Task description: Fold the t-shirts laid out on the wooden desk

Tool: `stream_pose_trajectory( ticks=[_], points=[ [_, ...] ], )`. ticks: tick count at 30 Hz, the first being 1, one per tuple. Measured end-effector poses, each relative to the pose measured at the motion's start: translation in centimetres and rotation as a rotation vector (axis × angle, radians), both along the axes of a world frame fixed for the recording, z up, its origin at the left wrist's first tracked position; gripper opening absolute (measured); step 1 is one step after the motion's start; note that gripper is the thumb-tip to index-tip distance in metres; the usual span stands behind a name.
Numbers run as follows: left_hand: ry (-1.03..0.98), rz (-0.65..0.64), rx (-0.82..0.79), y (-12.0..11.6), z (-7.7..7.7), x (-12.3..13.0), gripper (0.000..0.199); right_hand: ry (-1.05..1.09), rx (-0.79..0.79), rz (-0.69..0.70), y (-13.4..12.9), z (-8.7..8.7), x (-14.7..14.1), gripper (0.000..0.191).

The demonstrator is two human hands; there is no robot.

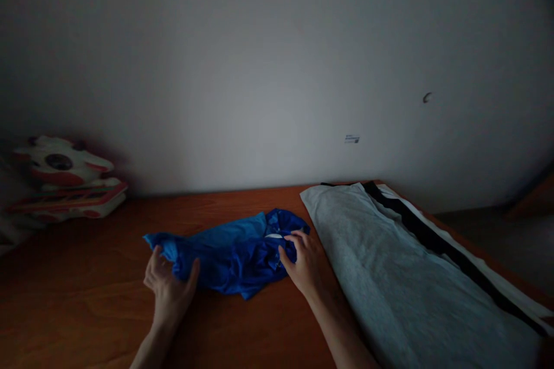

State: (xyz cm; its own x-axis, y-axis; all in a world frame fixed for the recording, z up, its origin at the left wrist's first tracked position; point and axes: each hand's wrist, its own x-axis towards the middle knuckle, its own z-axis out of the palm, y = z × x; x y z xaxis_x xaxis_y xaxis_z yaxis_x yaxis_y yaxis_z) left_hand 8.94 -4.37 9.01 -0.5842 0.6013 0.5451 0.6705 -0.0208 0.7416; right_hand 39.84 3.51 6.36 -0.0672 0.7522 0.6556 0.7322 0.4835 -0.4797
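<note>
I note left hand (170, 293) spread, cannot tell whether right hand (306, 268) pinches; shiny blue garment (234, 260) between them could bunch if tugged unevenly.

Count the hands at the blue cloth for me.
2: the left hand at the left end of the blue cloth, the right hand at its right end. No other hand shows.

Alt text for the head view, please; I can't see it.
A person's left hand and right hand are at opposite ends of a crumpled blue fabric on a brown surface. Grey cloth lies to the right; a toy sits far left.
</note>
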Motion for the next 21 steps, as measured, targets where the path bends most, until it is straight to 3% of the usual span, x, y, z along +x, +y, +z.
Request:
stream_pose_trajectory(
  ticks=[3, 5, 8, 13, 15, 19, 21],
  points=[
    [0.310, -0.287, -0.072, -0.5, -0.6, 1.0, 0.046, -0.081, -0.070, 0.018, -0.5, 0.2, -0.3, 0.033],
    [0.444, -0.476, -0.182, -0.6, -0.9, 1.5, 0.036, -0.134, -0.126, 0.020, -0.6, 0.0, -0.4, 0.039],
    [0.549, -0.514, -0.280, -0.4, -1.3, 2.1, 0.042, -0.164, -0.176, 0.035, -0.5, -0.4, -0.5, 0.026],
    [0.588, -0.514, -0.217, -0.2, -1.5, 2.1, 0.027, -0.098, -0.082, 0.137, -0.5, 0.1, -0.4, 0.007],
    [0.597, -0.518, -0.195, -0.6, -1.2, 2.2, 0.041, -0.063, 0.012, 0.193, -1.0, 0.8, -0.6, 0.009],
    [0.601, -0.527, -0.130, -1.4, -0.5, 3.3, 0.105, -0.066, 0.159, 0.409, -3.3, 1.7, -2.0, 0.020],
    [0.631, -0.589, -0.130, -1.5, -0.3, 4.1, 0.108, -0.061, 0.149, 0.546, -4.4, 1.8, -3.2, 0.026]
  ],
)
